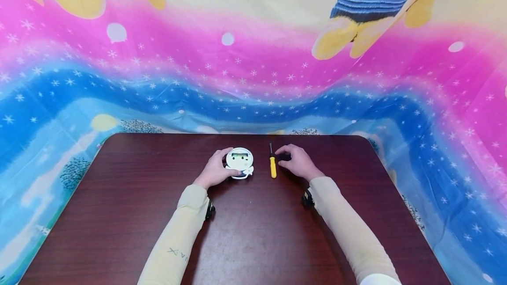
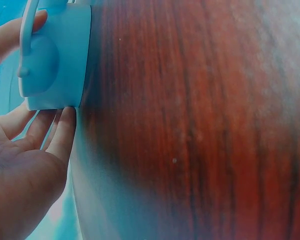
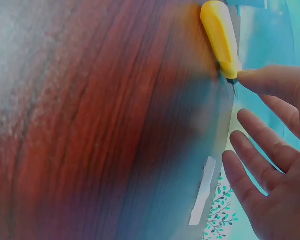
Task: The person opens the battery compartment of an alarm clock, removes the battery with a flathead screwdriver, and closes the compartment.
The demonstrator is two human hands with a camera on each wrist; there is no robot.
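Note:
A white round plastic device (image 1: 239, 158) with a rectangular slot in its face and a curved handle at its near end sits toward the table's far side. My left hand (image 1: 216, 169) grips it from the left, thumb across its near end. In the left wrist view, fingertips press one side of the device (image 2: 65, 65). To its right lies a screwdriver (image 1: 273, 167) with a yellow handle, its metal tip pointing away from me. My right hand (image 1: 299, 162) is beside it, fingers spread. The right wrist view has the thumb tip right at the handle's collar on the screwdriver (image 3: 221, 35).
Both things are on a dark reddish-brown wooden table (image 1: 253, 232). A patterned cloth backdrop (image 1: 237, 78) in pink and blue hangs behind and around the table's far edge. Black wrist cameras sit on both wrists.

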